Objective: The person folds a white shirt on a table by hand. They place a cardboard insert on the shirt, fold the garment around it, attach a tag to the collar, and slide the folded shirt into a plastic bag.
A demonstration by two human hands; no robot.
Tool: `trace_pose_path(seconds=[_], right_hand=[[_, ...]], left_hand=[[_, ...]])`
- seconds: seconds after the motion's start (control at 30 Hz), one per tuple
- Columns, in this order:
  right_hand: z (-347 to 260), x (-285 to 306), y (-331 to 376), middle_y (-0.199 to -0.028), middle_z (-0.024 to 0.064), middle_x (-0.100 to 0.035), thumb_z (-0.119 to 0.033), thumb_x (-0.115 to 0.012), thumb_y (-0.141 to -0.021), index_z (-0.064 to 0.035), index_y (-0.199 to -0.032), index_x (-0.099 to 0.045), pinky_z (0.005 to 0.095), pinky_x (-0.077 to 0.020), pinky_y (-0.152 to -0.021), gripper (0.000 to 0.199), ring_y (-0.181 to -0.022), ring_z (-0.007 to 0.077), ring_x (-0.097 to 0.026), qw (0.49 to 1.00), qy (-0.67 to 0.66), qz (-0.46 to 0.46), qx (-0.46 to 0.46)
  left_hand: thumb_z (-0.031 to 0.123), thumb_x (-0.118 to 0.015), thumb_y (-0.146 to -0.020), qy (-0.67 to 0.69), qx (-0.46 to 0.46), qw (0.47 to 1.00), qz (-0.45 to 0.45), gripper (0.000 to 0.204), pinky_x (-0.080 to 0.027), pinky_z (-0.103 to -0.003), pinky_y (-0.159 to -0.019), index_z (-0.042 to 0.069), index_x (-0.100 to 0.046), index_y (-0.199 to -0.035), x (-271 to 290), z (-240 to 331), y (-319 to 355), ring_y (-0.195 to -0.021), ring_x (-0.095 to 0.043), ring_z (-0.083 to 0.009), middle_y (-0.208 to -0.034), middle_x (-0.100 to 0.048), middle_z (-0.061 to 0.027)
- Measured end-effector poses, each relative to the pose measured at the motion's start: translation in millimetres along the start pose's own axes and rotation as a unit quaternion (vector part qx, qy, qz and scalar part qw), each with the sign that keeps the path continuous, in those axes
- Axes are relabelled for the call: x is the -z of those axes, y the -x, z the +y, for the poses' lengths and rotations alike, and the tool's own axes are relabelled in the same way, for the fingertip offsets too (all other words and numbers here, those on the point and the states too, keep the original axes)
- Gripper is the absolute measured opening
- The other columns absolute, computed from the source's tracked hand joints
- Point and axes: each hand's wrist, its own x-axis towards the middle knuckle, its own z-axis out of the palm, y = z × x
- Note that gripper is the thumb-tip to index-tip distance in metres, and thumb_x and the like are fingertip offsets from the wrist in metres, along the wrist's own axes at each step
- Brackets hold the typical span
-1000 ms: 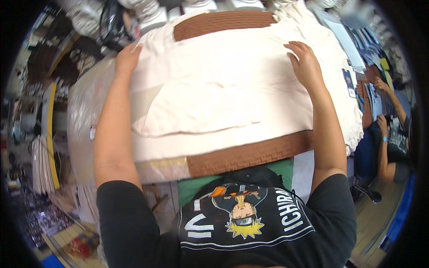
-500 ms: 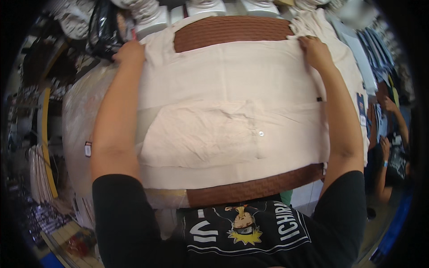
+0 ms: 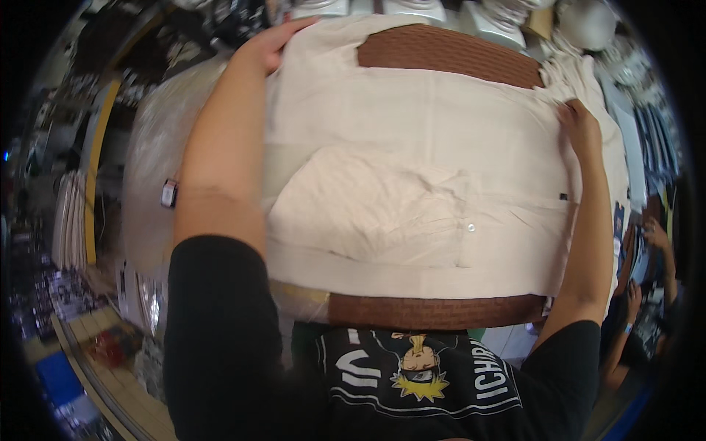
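Observation:
A cream shirt lies spread over a brown woven tabletop, part of it folded in toward the middle, with a small white button and creases on the folded layer. At the far left, my left hand reaches along the shirt's upper edge, fingers stretched out and thumb apart. My right hand is closed on the cloth at the far right edge, beside a bunched part of the shirt. Its fingertips are partly hidden by the hand itself.
Clear plastic wrapping covers the left side, with a small tag on it. White ornate pedestals stand behind the table. Folded blue garments are stacked at the right. Another person's hand shows at the far right.
The view has shifted, so the shirt sits further right. My left hand has moved forward along the far left edge and its fingers have straightened. My right hand stays at the right edge.

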Motion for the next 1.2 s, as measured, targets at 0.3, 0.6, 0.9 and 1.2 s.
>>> trace_pose_path(seconds=[0.3, 0.6, 0.9, 1.2], right_hand=[[12.3, 7.7, 13.5, -0.1, 0.0183, -0.065, -0.017, -0.053, -0.09, -0.0027, -0.106, -0.062, 0.0361, -0.0472, -0.08, 0.023, -0.094, 0.0336, -0.063, 1.0, 0.017, 0.018, 0.003], [0.3, 50.4, 113.0, -0.094, 0.0111, -0.065, -0.014, -0.056, -0.09, -0.003, -0.103, -0.064, 0.0301, -0.0468, -0.078, 0.019, -0.082, 0.0207, -0.062, 0.992, -0.05, 0.119, 0.013], [-8.9, 36.0, 250.0, -0.092, 0.0086, -0.063, -0.004, -0.057, -0.085, -0.0069, -0.1, -0.066, 0.0304, -0.0467, -0.076, 0.018, -0.086, 0.0202, -0.059, 0.99, -0.082, 0.108, -0.025], [-23.5, 68.8, 245.1, -0.09, 0.005, -0.064, -0.004, -0.058, -0.086, -0.0091, -0.098, -0.068, 0.0294, -0.0461, -0.074, 0.015, -0.079, 0.0188, -0.059, 0.977, -0.113, 0.181, 0.024]], left_hand=[[0.023, -0.058, -0.086, 0.195, -0.13, 0.958, -0.165, 0.038, -0.045, -0.044, -0.096, -0.002, -0.057, -0.114, 1.0, 37.9, 27.9, -0.104, -0.06, -0.0298, -0.111, -0.063, -0.0171], [0.015, -0.059, -0.087, 0.048, -0.465, 0.875, -0.123, 0.025, -0.047, -0.035, -0.085, 0.003, -0.059, -0.109, 51.8, 18.7, 174.9, -0.091, -0.061, -0.0189, -0.101, -0.065, -0.007], [0.008, -0.066, -0.08, 0.003, -0.343, 0.938, 0.048, 0.041, -0.038, -0.035, -0.099, 0.004, -0.049, -0.117, 108.0, -218.7, 360.9, -0.11, -0.053, -0.0196, -0.114, -0.056, -0.0076], [-0.001, -0.056, -0.084, -0.038, -0.419, 0.903, 0.084, 0.03, -0.035, -0.032, -0.101, 0.004, -0.05, -0.113, 92.7, -175.8, 385.4, -0.108, -0.053, -0.0182, -0.112, -0.056, -0.0073]])
